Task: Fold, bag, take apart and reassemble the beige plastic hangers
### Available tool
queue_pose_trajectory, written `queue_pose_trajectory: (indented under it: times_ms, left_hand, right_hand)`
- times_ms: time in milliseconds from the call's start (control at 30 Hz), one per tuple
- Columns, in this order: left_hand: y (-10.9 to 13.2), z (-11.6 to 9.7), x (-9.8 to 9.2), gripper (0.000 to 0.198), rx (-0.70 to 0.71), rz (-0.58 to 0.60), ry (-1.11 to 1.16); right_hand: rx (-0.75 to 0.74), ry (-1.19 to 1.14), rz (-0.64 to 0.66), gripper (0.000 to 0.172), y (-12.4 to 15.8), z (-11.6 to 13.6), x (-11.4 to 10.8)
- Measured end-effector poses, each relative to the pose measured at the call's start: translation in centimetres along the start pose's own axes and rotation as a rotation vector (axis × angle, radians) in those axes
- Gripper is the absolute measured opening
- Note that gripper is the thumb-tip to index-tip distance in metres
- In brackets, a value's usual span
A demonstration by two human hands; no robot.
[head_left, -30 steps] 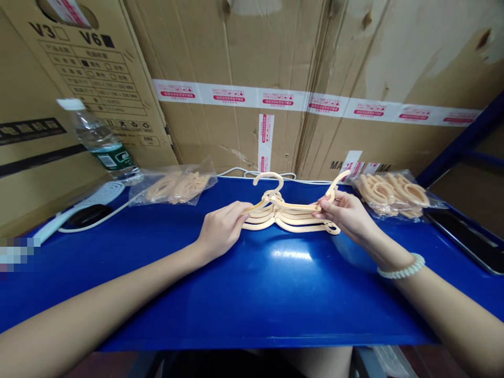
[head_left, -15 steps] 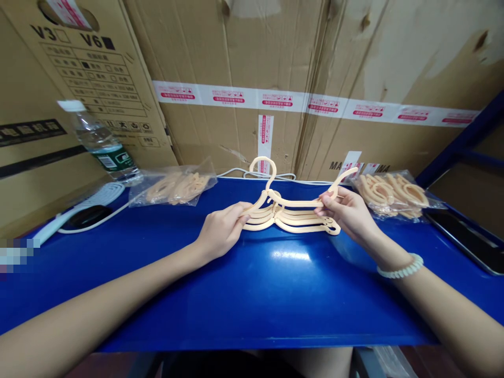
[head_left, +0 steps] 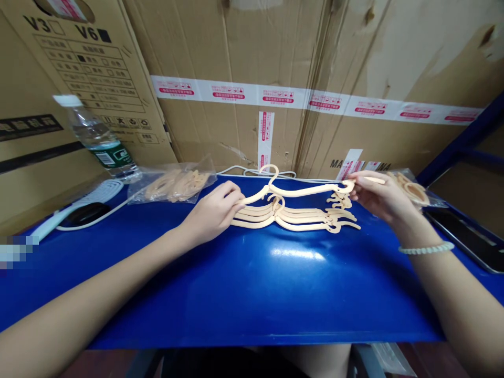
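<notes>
A cream folding clothes hanger (head_left: 305,190) is stretched between my two hands above the blue table. The closed fingers of my left hand (head_left: 216,210) grip its left end, which they hide. At the far end, my right hand (head_left: 376,195) pinches the outer tip piece near its joint, and that piece points outward to the right. Below lie several matching hangers (head_left: 303,227), stacked in a row on the table with their tips spread to the right. My left fingers also cover the stack's left ends, so whether they touch it I cannot tell.
A clear bag of cream hanger parts (head_left: 171,184) lies at the left back; another bag (head_left: 413,191) sits partly behind my right hand. A water bottle (head_left: 100,142), a brush-like item (head_left: 94,197), a black mouse (head_left: 87,213), cables and a phone (head_left: 468,239) surround the blue table (head_left: 252,294).
My right hand has moved right and slightly up, and the tip piece has swung from pointing upward to outward. The held hanger's right arm is raised, uncovering more of the stack's tips.
</notes>
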State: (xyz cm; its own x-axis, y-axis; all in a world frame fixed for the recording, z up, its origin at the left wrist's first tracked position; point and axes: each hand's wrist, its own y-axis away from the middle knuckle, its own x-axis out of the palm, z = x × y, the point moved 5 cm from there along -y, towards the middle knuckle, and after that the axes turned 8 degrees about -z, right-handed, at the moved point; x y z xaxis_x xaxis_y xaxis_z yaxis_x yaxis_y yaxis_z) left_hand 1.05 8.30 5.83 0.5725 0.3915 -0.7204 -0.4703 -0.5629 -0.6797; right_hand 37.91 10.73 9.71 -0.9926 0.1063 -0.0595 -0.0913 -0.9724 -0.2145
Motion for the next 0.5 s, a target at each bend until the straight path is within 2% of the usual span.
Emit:
queue_pose_trajectory:
  times_ms: [67,133,267,400,500]
  left_hand:
    - [-0.1,-0.1,-0.2,0.027,0.077,0.009,-0.084]
    - [0.0,-0.5,0.0,0.027,0.155,0.075,-0.151]
    - [0.8,-1.2,1.2,0.022,0.272,0.192,-0.213]
    - [1.3,-1.7,2.0,0.011,0.295,0.275,-0.149]
    - [1.3,-2.0,1.9,0.01,0.278,0.307,-0.093]
  right_hand:
    - [-0.003,0.162,0.1,0.036,-0.4,0.2,-1.2]
    - [-0.026,0.399,0.251,0.038,-0.6,0.3,-1.8]
    - [0.021,0.717,0.529,0.047,0.0,-0.4,-1.3]
    - [-0.004,0.899,0.639,0.049,0.5,-1.0,-0.2]
    - [-0.012,0.968,0.689,0.044,0.6,-1.6,0.1]
